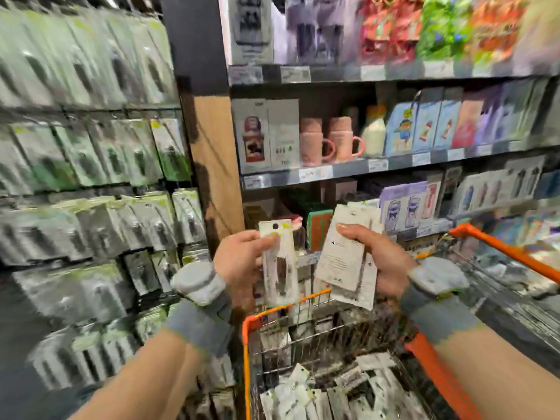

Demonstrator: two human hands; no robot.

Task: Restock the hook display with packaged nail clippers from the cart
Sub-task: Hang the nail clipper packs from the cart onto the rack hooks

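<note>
Left hand (239,262) pinches one clipper pack (280,265); right hand (385,262) grips a stack (345,253) above cart (306,298). Next, probably: thread the pack's hole onto a hook display (91,153) peg.

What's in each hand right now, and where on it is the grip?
The left hand pinches one packet by its upper left edge. The right hand grips a stack of packets around the right side, thumb across the upper front.

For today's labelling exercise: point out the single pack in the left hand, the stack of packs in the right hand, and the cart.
Single pack (280,268), head view, its clear front.
Stack of packs (342,256), head view, printed back of the front pack.
Cart (247,344), head view, orange front corner rim.
</note>
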